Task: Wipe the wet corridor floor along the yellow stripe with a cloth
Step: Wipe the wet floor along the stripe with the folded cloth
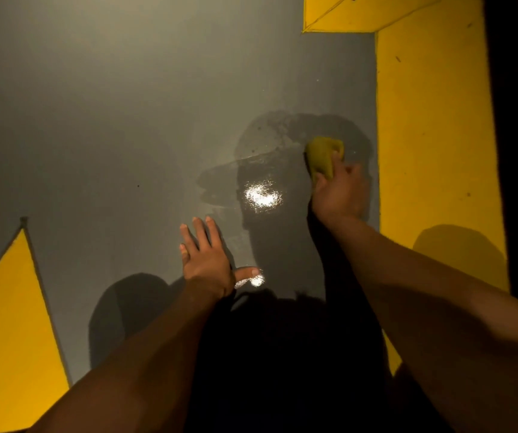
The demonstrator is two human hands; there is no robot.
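The right hand grips a bunched yellow-green cloth, fingers curled round its near end. The cloth's long axis runs near to far and it lies on the wet patch of the grey floor, just left of the yellow stripe. The left hand lies flat on the floor, fingers spread, holding nothing. Open floor extends far and left; a yellow triangle marks the near left.

The grey floor looks smooth and matt where dry, glossy and mirror-bright across the wet patch, the yellow stripe is flat, scuffed paint, and the cloth is soft, crumpled, dull yellow-green fabric.
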